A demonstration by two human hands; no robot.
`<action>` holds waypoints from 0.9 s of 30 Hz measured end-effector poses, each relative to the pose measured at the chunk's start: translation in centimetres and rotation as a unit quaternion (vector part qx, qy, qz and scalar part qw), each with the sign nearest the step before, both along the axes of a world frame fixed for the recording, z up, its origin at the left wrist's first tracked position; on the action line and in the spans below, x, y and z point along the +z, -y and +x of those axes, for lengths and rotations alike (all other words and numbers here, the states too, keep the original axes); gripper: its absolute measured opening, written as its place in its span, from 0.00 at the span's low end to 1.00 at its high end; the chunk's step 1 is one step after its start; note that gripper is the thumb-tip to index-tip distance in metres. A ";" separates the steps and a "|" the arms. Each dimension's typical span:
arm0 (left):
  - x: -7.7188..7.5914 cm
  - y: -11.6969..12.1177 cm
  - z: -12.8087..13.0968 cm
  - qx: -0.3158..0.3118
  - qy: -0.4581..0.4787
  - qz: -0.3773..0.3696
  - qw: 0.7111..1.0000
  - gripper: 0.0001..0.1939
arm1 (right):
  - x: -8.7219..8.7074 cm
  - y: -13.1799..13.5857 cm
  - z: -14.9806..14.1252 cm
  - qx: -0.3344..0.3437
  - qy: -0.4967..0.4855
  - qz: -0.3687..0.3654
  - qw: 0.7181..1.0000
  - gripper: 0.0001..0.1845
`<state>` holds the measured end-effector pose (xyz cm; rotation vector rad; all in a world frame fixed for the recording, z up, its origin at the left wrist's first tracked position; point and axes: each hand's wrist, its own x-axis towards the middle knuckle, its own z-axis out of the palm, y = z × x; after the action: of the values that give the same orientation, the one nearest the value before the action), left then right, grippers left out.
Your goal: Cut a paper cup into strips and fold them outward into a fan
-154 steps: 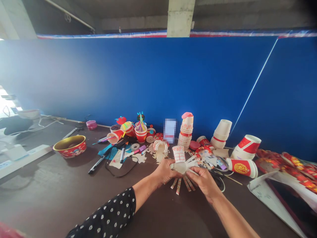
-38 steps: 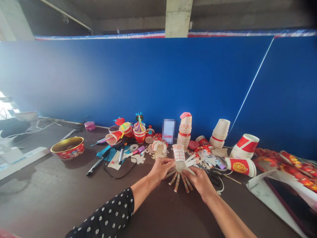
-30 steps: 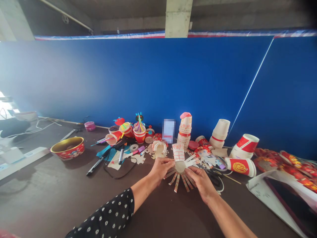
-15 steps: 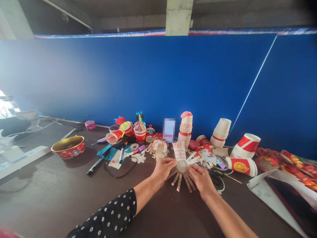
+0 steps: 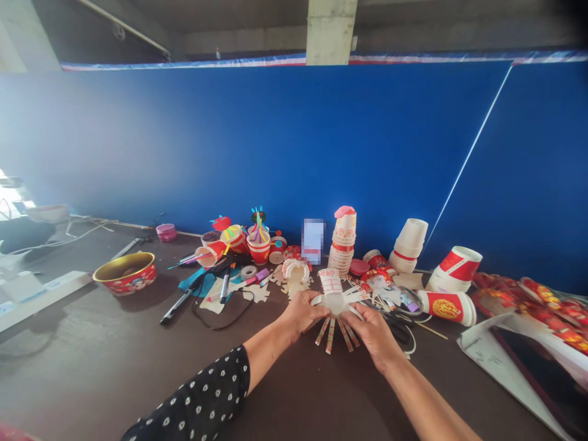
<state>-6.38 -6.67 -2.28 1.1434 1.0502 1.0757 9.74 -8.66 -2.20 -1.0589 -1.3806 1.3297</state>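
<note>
Between my hands is a paper cup cut into strips (image 5: 334, 302), its round white base in the middle and patterned strips fanning out towards me. A wider uncut-looking panel with red lines stands up at its far side. My left hand (image 5: 304, 313) is closed on strips at the left, one of them curling over the fingers. At the right, my right hand (image 5: 367, 327) pinches strips close to the base. Just beyond my left hand lies another cut paper cup (image 5: 296, 274), its pale strips spread on the table.
A tall stack of paper cups (image 5: 343, 242) stands behind my hands. More cups (image 5: 445, 306) lie to the right, near a white tray with a dark tablet (image 5: 533, 361). Leftward are a marker (image 5: 225, 288), a tape roll (image 5: 248, 272) and a red-gold bowl (image 5: 126, 274).
The strips at both sides of the cut cup have bent upward and curled in my fingers. Its standing panel has tipped and sits slightly lower. My left hand has shifted a little left.
</note>
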 end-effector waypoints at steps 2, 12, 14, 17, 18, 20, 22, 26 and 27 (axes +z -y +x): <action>-0.1 0.0 0.1 0.007 -0.001 0.012 1.000 0.15 | 0.2 0.1 -0.1 -0.002 -0.003 -0.003 1.000 0.18; 0.0 0.1 0.7 0.021 0.011 0.059 0.998 0.09 | -1.1 -0.5 0.0 0.000 0.040 0.008 0.999 0.16; -0.1 0.2 0.8 0.025 0.009 0.066 0.997 0.08 | -1.1 -0.5 0.0 -0.004 0.042 0.007 0.999 0.16; -0.2 0.2 0.8 0.024 0.005 0.072 0.997 0.08 | -0.9 -0.4 -0.1 -0.015 0.040 -0.002 0.999 0.15; -0.3 0.2 0.8 0.019 0.008 0.074 0.997 0.09 | -0.9 -0.3 -0.1 -0.020 0.040 -0.006 0.999 0.15; -0.3 0.2 0.8 0.009 0.017 0.074 0.997 0.10 | -0.9 -0.3 -0.1 -0.031 0.041 -0.010 0.999 0.15; -0.3 0.2 0.7 0.000 0.027 0.074 0.997 0.11 | -0.9 -0.3 -0.1 -0.037 0.040 -0.011 0.998 0.15; -0.3 0.2 0.7 -0.012 0.031 0.072 0.997 0.13 | -1.1 -0.3 -0.1 -0.045 0.026 -0.013 0.999 0.16; -0.3 0.3 0.8 -0.015 0.029 0.069 0.997 0.13 | -1.2 -0.4 -0.1 -0.048 0.023 -0.011 0.998 0.16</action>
<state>-5.60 -6.94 -2.54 1.2268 0.9225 1.1659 9.67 -8.31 -3.36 -1.1639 -1.3337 1.2600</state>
